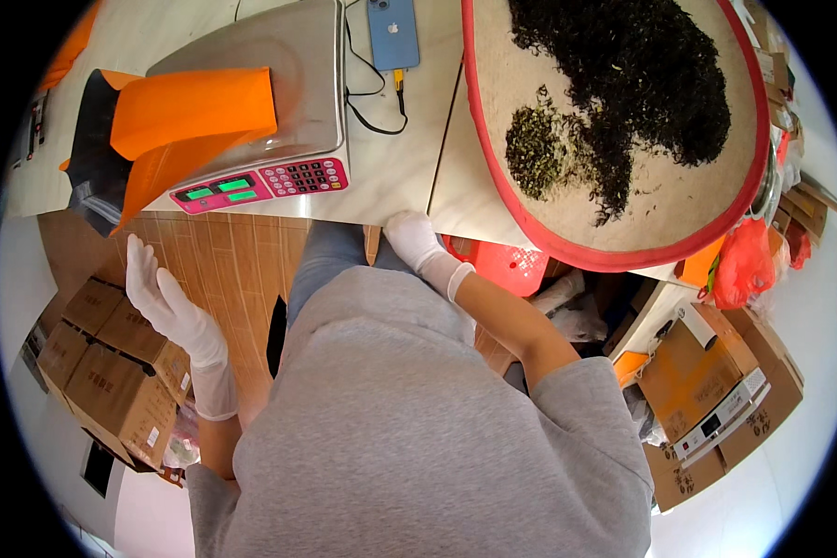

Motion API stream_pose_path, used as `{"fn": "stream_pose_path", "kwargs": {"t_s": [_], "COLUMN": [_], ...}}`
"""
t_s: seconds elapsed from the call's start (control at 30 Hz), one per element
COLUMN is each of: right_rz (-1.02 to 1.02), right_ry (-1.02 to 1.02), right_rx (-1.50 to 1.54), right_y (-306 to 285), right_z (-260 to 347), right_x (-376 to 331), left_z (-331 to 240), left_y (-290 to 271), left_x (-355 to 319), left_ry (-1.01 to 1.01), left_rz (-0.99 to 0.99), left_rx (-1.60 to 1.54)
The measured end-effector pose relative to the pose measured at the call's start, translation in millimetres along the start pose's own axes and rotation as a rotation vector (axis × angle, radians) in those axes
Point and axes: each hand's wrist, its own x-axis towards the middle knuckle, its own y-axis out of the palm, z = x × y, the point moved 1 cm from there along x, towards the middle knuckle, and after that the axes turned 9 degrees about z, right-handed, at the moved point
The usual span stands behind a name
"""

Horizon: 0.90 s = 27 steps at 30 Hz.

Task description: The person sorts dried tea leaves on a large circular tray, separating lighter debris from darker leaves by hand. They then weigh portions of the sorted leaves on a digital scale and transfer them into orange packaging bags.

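Observation:
My left hand (163, 299), in a white glove, is raised off the table's front edge at the left. Its fingers are stretched out and it holds nothing. Just above it, an orange and dark bag (195, 116) lies tilted on the metal pan of a digital scale (307, 102), its dark mouth hanging past the pan's left side. The scale has a pink panel with lit green displays. My right hand (411, 237), also white-gloved, rests curled against the table edge in the middle. Its fingertips are hidden, so anything inside it cannot be seen.
A round, red-rimmed tray (660, 209) overhangs the table at the right, bearing dark dried leaves (660, 74) and a smaller greenish pile (535, 153). A blue phone (392, 35) with a cable lies beside the scale. Cardboard boxes (112, 372) stand at left; a red basket (511, 268) sits under the table.

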Motion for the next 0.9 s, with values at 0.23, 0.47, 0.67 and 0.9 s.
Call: {"fn": "stream_pose_path", "kwargs": {"t_s": [0.23, 0.47, 0.67, 0.9], "right_rz": [0.158, -0.241, -0.347, -0.583], "right_ry": [-0.124, 0.177, 0.823, 0.241], "right_rx": [-0.030, 0.395, 0.258, 0.509], "right_y": [-13, -141, -216, -288], "right_z": [7, -41, -137, -85], "right_x": [1, -32, -84, -60], "left_z": [6, 6, 19, 55], "left_y": [-2, -16, -10, -33], "left_x": [-10, -18, -13, 35], "left_ry": [-0.054, -0.081, -0.029, -0.058], "left_rz": [-0.001, -0.058, -0.103, -0.262], "left_rx": [-0.033, -0.064, -0.097, -0.176]}}
